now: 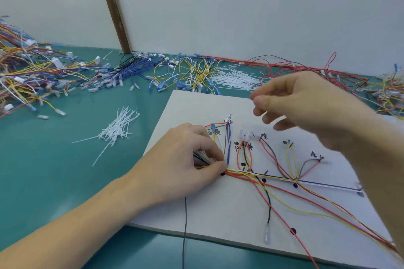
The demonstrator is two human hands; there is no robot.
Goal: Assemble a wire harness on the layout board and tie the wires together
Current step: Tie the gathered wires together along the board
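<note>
White layout board [196, 214] | left hand [185, 159] pinches wires [251, 173]

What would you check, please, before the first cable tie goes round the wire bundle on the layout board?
1. Bundle held: ok. The left hand pinches the wires together at the trunk's left end.
2. Tie in hand: cannot tell. The right hand is raised with fingers curled, but it is blurred.
3. Spare ties within reach: ok. A pile of white cable ties lies on the mat left of the board.
4. Branches on their marks: cannot tell. The board's labels are too small to read.
5. Loose ends: not ok. Red and yellow wires trail off the layout board at its right corner.
</note>
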